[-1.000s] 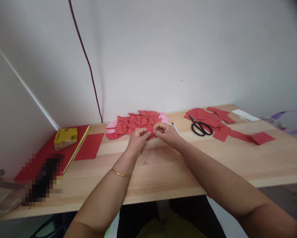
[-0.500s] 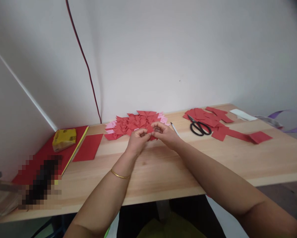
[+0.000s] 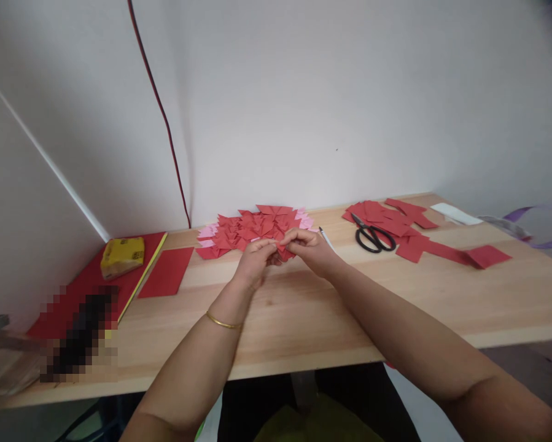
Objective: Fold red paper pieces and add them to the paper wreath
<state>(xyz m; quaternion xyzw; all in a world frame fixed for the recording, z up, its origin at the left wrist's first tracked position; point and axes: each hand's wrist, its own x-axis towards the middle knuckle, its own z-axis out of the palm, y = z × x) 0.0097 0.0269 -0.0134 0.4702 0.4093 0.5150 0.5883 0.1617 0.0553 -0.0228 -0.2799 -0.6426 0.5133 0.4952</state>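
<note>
Between my two hands is a small piece of folded red paper (image 3: 282, 249), partly hidden by the fingers. My left hand (image 3: 257, 258) pinches its left side, a gold bangle on the wrist. My right hand (image 3: 309, 248) pinches the other side, thumb and forefinger close to the left fingertips. Just behind the hands lies a heap of folded red paper pieces (image 3: 239, 228), with pink folded pieces (image 3: 304, 219) showing at its edges. A pen (image 3: 325, 238) lies to the right of the heap, near my right hand.
Black-handled scissors (image 3: 372, 236) rest on loose red paper pieces (image 3: 390, 215) at the right. A red sheet (image 3: 167, 273) lies on the left, beside a larger red board (image 3: 80, 307) bearing a yellow packet (image 3: 123, 258). A wall stands behind the wooden table (image 3: 303, 325).
The paper between my fingers has turned and now shows a pointed fold below the fingertips. My left fingers have curled further under it. The view has shifted slightly.
</note>
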